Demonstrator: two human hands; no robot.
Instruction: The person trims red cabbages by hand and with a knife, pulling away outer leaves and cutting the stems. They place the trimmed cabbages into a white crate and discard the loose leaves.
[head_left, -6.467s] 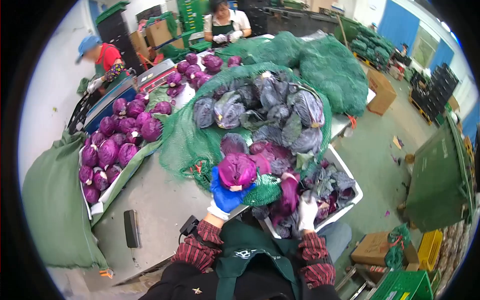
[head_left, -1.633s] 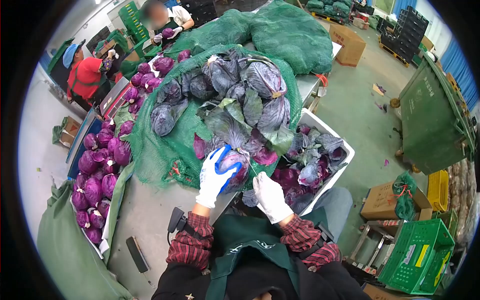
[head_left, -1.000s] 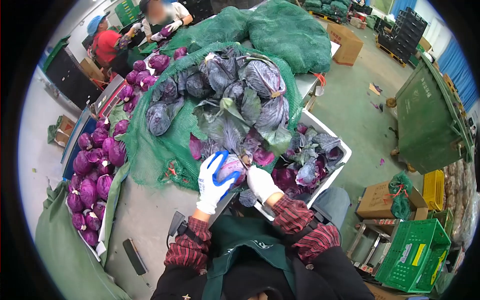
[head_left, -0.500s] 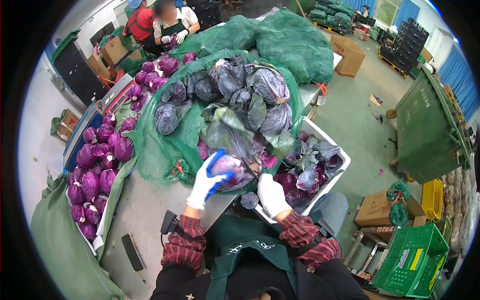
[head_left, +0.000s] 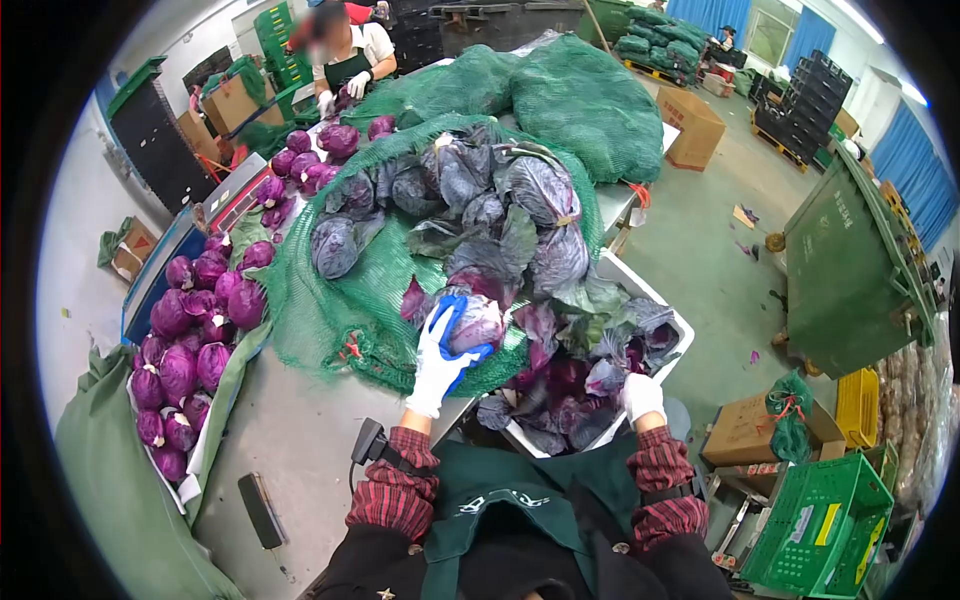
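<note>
My left hand (head_left: 445, 350), in a white glove with blue on the fingers, is spread over a purple cabbage (head_left: 482, 325) at the near edge of the green net (head_left: 375, 300). Dark, leafy cabbages (head_left: 455, 165) are heaped on the net behind it. My right hand (head_left: 643, 397), in a white glove, is at the near right side of a white box (head_left: 685, 340) full of loose purple leaves (head_left: 570, 375). Its fingers are curled and mostly hidden, so whether it holds anything is unclear.
Peeled purple cabbages (head_left: 178, 372) fill a cloth-lined container on the left. A dark, flat object (head_left: 261, 510) lies on the metal table (head_left: 330, 430). Another person (head_left: 350, 60) works at the far end. A green bin (head_left: 855, 260) and a green crate (head_left: 825, 525) are at right.
My right hand has moved right, from beside the cabbage to the box's side. The large outer leaves have dropped towards the box. My left hand has shifted slightly right and stays on the cabbage.
</note>
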